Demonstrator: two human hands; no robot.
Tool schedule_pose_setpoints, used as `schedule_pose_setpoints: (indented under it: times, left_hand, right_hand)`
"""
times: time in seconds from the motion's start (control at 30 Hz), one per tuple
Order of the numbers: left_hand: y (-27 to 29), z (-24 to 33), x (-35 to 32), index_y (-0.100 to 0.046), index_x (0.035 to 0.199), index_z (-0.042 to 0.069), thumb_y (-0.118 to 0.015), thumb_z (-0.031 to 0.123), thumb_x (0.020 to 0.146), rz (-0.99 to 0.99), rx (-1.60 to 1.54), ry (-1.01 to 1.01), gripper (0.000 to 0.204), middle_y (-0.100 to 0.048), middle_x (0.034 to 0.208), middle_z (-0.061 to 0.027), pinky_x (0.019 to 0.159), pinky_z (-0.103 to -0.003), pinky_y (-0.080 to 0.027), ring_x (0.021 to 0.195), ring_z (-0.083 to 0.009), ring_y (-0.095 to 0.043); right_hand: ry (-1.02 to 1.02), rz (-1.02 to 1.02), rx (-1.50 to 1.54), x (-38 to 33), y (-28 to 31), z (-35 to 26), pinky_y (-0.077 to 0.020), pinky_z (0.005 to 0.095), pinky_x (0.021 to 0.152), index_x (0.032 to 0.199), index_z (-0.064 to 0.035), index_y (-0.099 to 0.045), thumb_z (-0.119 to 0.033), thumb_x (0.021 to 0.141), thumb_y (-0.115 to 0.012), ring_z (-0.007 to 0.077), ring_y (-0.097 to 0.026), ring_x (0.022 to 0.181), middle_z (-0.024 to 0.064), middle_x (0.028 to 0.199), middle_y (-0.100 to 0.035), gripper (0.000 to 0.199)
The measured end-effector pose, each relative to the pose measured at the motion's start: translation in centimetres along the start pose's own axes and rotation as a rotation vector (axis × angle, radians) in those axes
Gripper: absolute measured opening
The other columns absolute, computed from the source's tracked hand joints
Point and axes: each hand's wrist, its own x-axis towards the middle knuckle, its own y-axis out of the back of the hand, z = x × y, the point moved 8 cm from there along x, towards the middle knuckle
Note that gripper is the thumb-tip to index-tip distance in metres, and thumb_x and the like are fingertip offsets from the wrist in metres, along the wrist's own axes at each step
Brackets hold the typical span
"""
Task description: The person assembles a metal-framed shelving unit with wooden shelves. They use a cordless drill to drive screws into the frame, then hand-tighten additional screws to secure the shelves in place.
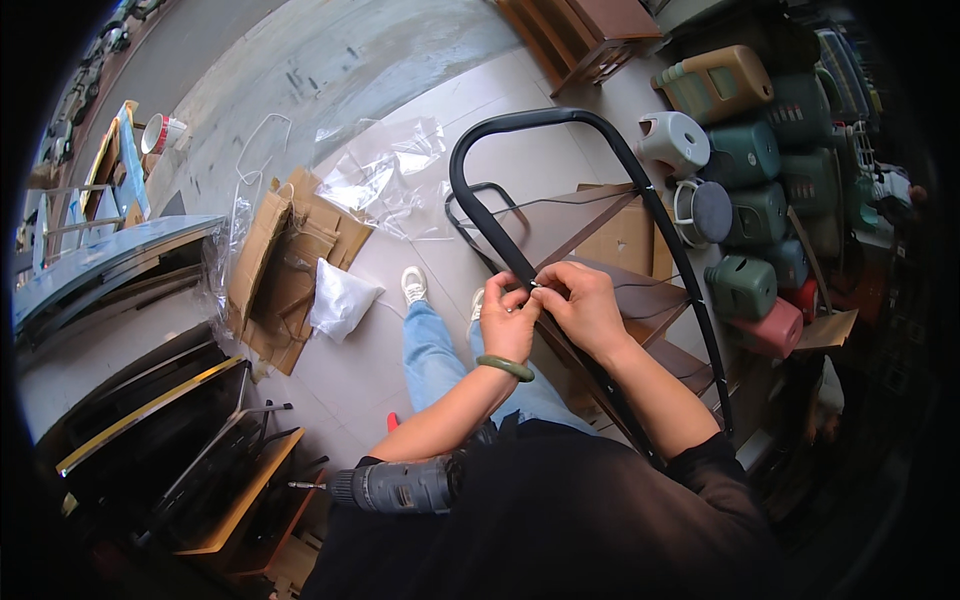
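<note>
My left hand [507, 325] and my right hand [580, 308] meet at one side of a black tubular frame [490, 225], fingertips pinched together against the tube. Between them shows a small shiny spot, too small to name. A green bangle [505, 368] circles my left wrist. The frame stands tilted before me, its rounded top pointing away, with brown shelf boards [640, 308] between its sides. Close to my body on the left, below my left forearm, is a grey power drill [405, 486] with a bit in its chuck.
Opened cardboard [262, 255], clear plastic wrap [385, 170] and a white bag [342, 298] lie on the tiled floor to the left. Stacked panels [150, 410] lean at lower left. Several plastic stools, including a green one [742, 287], crowd the right. A brown wooden cabinet [590, 40] stands beyond the frame.
</note>
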Motion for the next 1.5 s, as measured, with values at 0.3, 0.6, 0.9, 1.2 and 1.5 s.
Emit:
schedule_pose_setpoints:
  times: [0.3, 0.6, 0.9, 1.2, 1.5]
  left_hand:
    - [0.1, 0.3, -0.2, -0.05, 0.126, 0.005, -0.065, -0.002, 0.085, -0.007, 0.1, 0.033, 0.043, -0.07, 0.093, -0.0046, 0.058, -0.021, -0.039, 0.072, -0.0054, -0.054]
    - [0.2, 0.1, 0.2, -0.052, 0.12, 0.003, -0.065, -0.001, 0.087, -0.009, 0.075, -0.019, 0.036, -0.072, 0.095, -0.0078, 0.066, -0.021, -0.046, 0.076, -0.0063, -0.059]
    - [0.3, -0.2, 0.4, -0.052, 0.118, 0.004, -0.065, 0.0, 0.087, -0.001, 0.099, -0.029, 0.034, -0.072, 0.094, -0.008, 0.062, -0.021, -0.045, 0.072, -0.0052, -0.058]
    - [0.2, 0.3, 0.0, -0.051, 0.121, 0.004, -0.068, 0.0, 0.085, -0.042, 0.106, -0.002, 0.04, -0.072, 0.096, -0.0081, 0.06, -0.021, -0.043, 0.068, -0.0036, -0.053]
    - [0.3, 0.5, -0.2, -0.05, 0.124, 0.004, -0.07, 0.002, 0.085, -0.015, 0.188, 0.02, 0.044, -0.072, 0.098, -0.0074, 0.063, -0.021, -0.044, 0.071, -0.005, -0.055]
  right_hand:
    - [0.123, 0.0, -0.138, 0.5, -0.7, -0.4, -0.0519, 0.0413, 0.067, 0.085, -0.0035, -0.066, -0.007, 0.076, -0.07, 0.0331, -0.064, 0.076, 0.0127, 0.08, -0.064, 0.01]
    - [0.225, 0.063, -0.38, -0.3, -0.9, -1.9, -0.0524, 0.0427, 0.065, 0.081, -0.0039, -0.061, -0.01, 0.079, -0.07, 0.0328, -0.064, 0.074, 0.0124, 0.078, -0.061, 0.011]
    - [0.419, 0.108, -0.569, -0.8, -1.7, -2.9, -0.0503, 0.0371, 0.058, 0.074, -0.0067, -0.055, -0.007, 0.076, -0.066, 0.0264, -0.06, 0.067, 0.0089, 0.071, -0.055, 0.011]
    - [0.446, 0.156, -0.492, -0.9, -1.4, -2.6, -0.0489, 0.0374, 0.058, 0.075, -0.0069, -0.054, -0.01, 0.077, -0.069, 0.0262, -0.059, 0.068, 0.0084, 0.071, -0.054, 0.015]
    - [0.476, 0.203, -0.562, -0.3, -1.6, -2.8, -0.0457, 0.0394, 0.054, 0.067, -0.0075, -0.053, -0.018, 0.082, -0.072, 0.0278, -0.056, 0.061, 0.0081, 0.064, -0.052, 0.026]
